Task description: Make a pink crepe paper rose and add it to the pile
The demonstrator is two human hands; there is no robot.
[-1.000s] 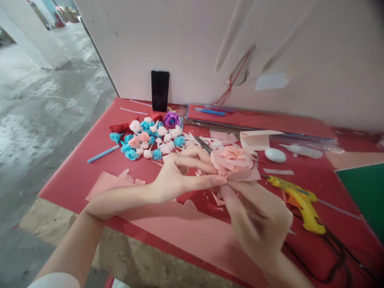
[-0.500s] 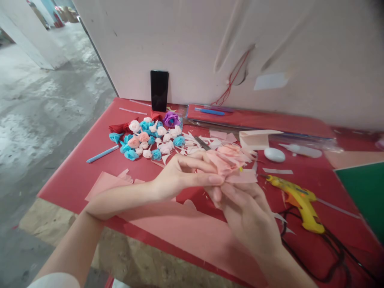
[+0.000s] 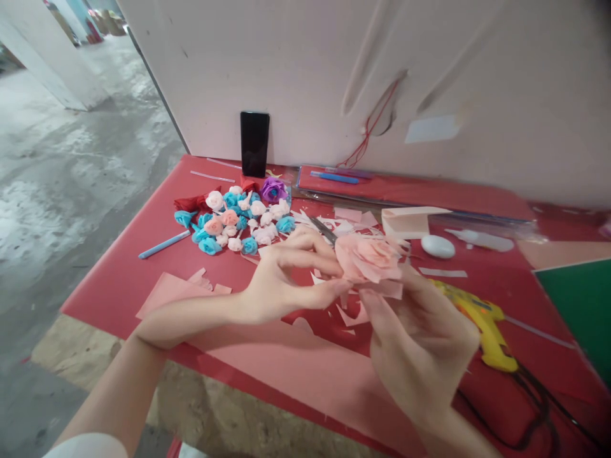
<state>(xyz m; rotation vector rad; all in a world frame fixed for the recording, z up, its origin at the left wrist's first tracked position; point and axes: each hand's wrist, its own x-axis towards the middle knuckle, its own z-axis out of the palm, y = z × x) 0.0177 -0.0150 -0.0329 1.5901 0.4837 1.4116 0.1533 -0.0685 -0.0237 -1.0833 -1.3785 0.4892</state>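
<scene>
Both my hands hold a large pink paper flower (image 3: 370, 259) just above the red table (image 3: 119, 280). My left hand (image 3: 286, 273) pinches the flower's left edge between thumb and fingers. My right hand (image 3: 420, 343) grips it from below, with fingers curled under the petals and the base. The flower's open face tilts toward me. Pink paper scraps (image 3: 351, 315) lie on the table beneath the flower.
A heap of small blue, white, pink and purple paper flowers (image 3: 238, 219) lies left of centre. A yellow glue gun (image 3: 482, 324) with black cord sits at right. Scissors (image 3: 322, 230), a blue pen (image 3: 163, 245), a phone (image 3: 254, 144) against the wall, pink paper sheets (image 3: 305, 369).
The flower has been turned so its face tilts toward me again, after lying flatter half a second ago. My right hand has shifted slightly right and lower under it.
</scene>
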